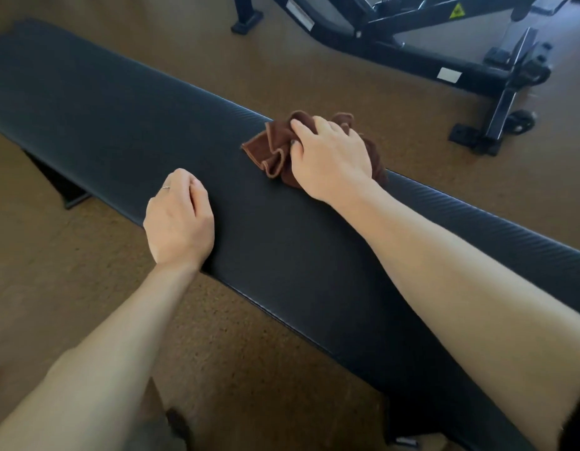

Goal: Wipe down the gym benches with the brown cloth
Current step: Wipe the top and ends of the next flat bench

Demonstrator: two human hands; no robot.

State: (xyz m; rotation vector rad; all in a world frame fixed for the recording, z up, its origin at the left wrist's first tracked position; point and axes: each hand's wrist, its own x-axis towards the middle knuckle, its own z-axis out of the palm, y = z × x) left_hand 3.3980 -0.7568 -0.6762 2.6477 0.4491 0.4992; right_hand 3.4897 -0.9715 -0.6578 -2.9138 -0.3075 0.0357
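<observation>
Bracing on the bench's (96,102) near edge, the left hand (179,219) sits loosely curled, holding nothing. Farther across, the right hand (331,157) clutches the bunched brown cloth (269,151) at the far edge. Wadded like that, it could skip patches or slide off onto the floor (314,79).

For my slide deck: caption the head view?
Right hand wipes crumpled brown cloth across long black padded bench.

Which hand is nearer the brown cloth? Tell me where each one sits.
Right. The right hand is on the brown cloth, gripping it at the bench pad's far edge. The left hand rests on the near edge, apart from the cloth.
</observation>
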